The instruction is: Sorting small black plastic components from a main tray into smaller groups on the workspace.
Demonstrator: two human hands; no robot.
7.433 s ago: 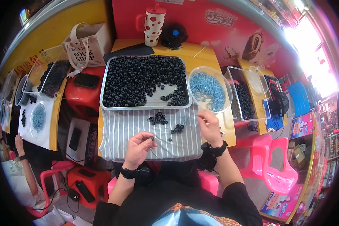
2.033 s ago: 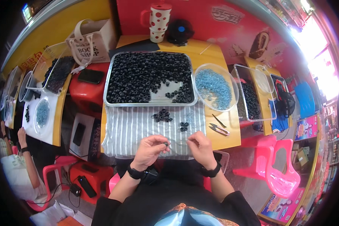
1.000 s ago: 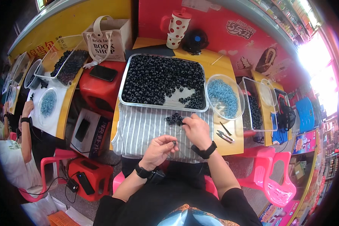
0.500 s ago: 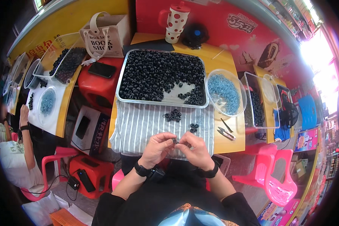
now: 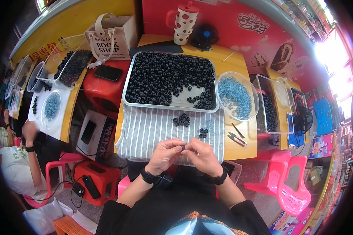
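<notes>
Black bead (image 5: 182, 147) pinched between left hand (image 5: 165, 153) and right hand (image 5: 202, 156) fingers, above striped cloth (image 5: 153, 129)

Single head cam, fisheye, looks straight down, close over table (image 5: 239, 147).

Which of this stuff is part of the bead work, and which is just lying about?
In use: left hand, right hand, black bead, bead piles, bead tray, striped cloth, blue-bead bowl.

Lying about: spotted mug, snips, tote bag, phone.
</notes>
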